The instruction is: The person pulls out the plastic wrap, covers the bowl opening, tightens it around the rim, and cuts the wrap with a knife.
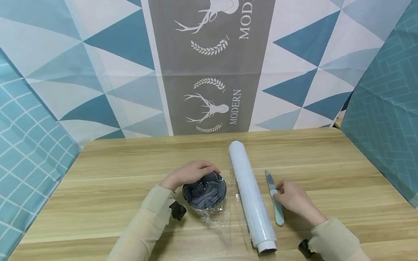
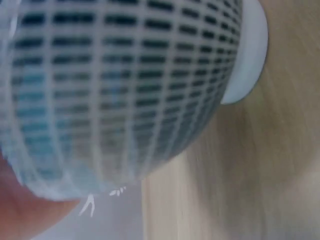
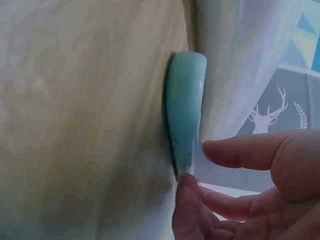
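A dark round bowl stands on the wooden table, with clear plastic film trailing from its near side toward a long roll of cling film. My left hand rests along the bowl's far rim, fingers fairly straight over it and thumb hidden. In the left wrist view the outer wall of the bowl shows a dark grid pattern above a white foot. Right of the roll lies a small knife with a pale green handle, blade pointing away. My right hand pinches the handle near the blade between thumb and fingertips.
The cling film roll lies lengthwise between the two hands, close beside the knife. Patterned cloth hangs behind the wooden table, and blue cloths flank both sides. Black wrist cameras sit at both cuffs.
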The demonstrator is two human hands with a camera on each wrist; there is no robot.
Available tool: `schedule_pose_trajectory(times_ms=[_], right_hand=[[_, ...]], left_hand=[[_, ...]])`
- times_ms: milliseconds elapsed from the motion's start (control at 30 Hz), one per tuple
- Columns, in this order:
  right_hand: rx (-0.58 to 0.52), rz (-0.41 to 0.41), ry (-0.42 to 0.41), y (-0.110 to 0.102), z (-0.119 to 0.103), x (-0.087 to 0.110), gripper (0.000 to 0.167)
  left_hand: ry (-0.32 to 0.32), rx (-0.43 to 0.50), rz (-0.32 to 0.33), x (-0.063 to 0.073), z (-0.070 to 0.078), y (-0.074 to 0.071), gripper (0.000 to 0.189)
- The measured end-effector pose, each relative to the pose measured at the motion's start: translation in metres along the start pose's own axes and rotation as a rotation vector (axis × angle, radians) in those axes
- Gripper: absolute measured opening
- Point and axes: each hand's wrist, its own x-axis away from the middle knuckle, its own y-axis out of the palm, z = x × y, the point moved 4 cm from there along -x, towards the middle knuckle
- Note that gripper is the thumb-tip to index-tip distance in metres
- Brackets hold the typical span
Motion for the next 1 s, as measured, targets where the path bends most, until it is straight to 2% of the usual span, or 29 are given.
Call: schedule_pose_trajectory(times_ms=[133,233,400,533,700,833,1000], right_hand=[[0.037,0.033,-0.046,-0.004,-0.013,0.002,0.036],[-0.001,0.033,-0.094,-0.009,-0.030,0.004,0.034],[-0.309,-0.134,-0.156,-0.009,-0.072,0.008,0.029],[-0.594,-0.254,-0.111,-0.001,-0.101,0.006,0.032],[-0.922,-0.357,-0.027,0.015,-0.119,0.000,0.045],[-1.077,-0.390,0.030,0.028,-0.127,-0.003,0.057],[-1.179,-0.440,0.066,0.044,-0.135,-0.009,0.072]], left_hand=[[-0.016,0.094,0.008,0.002,-0.008,-0.001,0.035],[-0.024,0.145,0.020,0.003,-0.015,0.000,0.035],[-0.064,0.213,0.037,0.006,-0.023,0.004,0.036],[-0.078,0.238,0.057,0.005,-0.026,0.006,0.037],[-0.090,0.241,0.081,0.003,-0.028,0.008,0.038],[-0.088,0.290,0.094,0.003,-0.028,0.009,0.038],[-0.085,0.373,0.111,0.002,-0.028,0.011,0.038]])
